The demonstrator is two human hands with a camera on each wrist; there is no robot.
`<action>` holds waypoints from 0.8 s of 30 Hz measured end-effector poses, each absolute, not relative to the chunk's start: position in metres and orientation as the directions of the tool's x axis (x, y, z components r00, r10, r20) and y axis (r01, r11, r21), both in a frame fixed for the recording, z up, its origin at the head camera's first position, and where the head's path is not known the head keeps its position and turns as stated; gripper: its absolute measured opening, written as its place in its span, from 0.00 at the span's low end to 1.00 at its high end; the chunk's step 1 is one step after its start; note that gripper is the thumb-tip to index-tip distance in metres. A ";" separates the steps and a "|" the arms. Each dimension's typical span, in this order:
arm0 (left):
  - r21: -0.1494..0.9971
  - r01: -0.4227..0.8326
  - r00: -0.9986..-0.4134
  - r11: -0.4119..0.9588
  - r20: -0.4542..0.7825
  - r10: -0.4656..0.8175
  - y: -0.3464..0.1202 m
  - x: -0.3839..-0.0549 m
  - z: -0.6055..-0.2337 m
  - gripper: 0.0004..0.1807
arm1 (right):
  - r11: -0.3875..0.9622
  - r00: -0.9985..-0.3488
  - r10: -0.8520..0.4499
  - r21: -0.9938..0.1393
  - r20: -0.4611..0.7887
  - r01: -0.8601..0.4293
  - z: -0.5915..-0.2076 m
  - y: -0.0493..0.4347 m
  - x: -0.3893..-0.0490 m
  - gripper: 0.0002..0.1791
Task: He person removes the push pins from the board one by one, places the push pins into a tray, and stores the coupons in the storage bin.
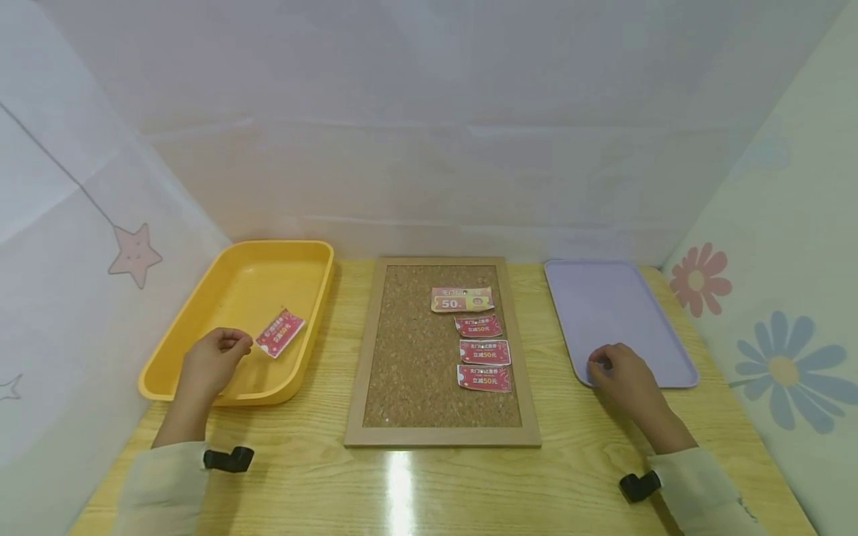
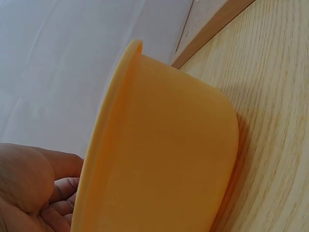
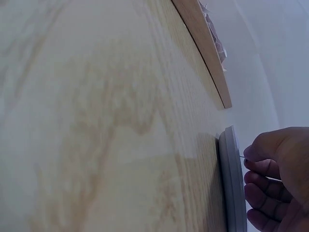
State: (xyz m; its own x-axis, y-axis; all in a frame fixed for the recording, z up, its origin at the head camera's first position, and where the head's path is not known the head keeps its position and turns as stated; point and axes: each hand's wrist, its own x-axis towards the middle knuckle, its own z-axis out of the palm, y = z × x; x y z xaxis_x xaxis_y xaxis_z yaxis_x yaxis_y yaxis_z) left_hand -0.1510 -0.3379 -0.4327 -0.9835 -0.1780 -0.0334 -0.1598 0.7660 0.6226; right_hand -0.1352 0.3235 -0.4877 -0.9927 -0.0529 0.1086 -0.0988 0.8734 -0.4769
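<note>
Over the yellow tub (image 1: 315,350), my left hand (image 1: 213,359) has its thumb and fingertips at the near-left corner of a red paper coupon (image 1: 280,333), which it appears to pinch. In the left wrist view the tub's wall hides the coupon and the fingertips. My right hand (image 1: 623,376) is at the near-left corner of the lilac tray (image 1: 610,305). It pinches a thin pin (image 3: 243,156) between thumb and forefinger, its other fingers curled. Between the hands lies a framed corkboard (image 1: 415,350). Several coupons (image 1: 485,352) are fixed down its right side, with small pin heads near their top edges.
The wood-grain table (image 1: 308,476) carries the tub on the left, the corkboard in the middle and the tray on the right. The tub's walls stand far higher than the tray's low rim. White cloth (image 1: 429,179) hangs behind, with decorated sheets on both sides.
</note>
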 end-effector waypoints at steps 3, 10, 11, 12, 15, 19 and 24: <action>0.623 -0.153 -0.985 0.767 -0.030 -0.172 -0.339 -0.150 -0.433 0.29 | 0.875 -0.993 -0.052 -0.474 0.105 -0.096 -0.487 0.324 -0.135 0.09; 0.630 -0.149 -0.984 0.762 -0.022 -0.175 -0.337 -0.150 -0.434 0.31 | 0.874 -0.994 -0.053 -0.476 0.098 -0.094 -0.488 0.324 -0.134 0.10; 0.632 -0.148 -0.984 0.761 -0.019 -0.175 -0.337 -0.150 -0.434 0.31 | 0.873 -0.994 -0.054 -0.478 0.097 -0.094 -0.488 0.324 -0.134 0.10; 0.631 -0.147 -0.984 0.762 -0.016 -0.177 -0.336 -0.150 -0.434 0.31 | 0.873 -0.994 -0.055 -0.479 0.096 -0.095 -0.488 0.324 -0.134 0.11; 0.626 -0.139 -0.984 0.768 0.000 -0.179 -0.332 -0.150 -0.433 0.30 | 0.870 -0.994 -0.061 -0.483 0.093 -0.098 -0.488 0.323 -0.133 0.12; 0.629 -0.107 -0.985 0.770 0.036 -0.166 -0.322 -0.149 -0.430 0.29 | 0.871 -0.993 -0.066 -0.479 0.096 -0.104 -0.488 0.323 -0.133 0.12; 0.630 -0.039 -0.989 0.775 0.088 -0.121 -0.303 -0.147 -0.421 0.27 | 0.875 -0.993 -0.067 -0.472 0.102 -0.107 -0.488 0.324 -0.133 0.12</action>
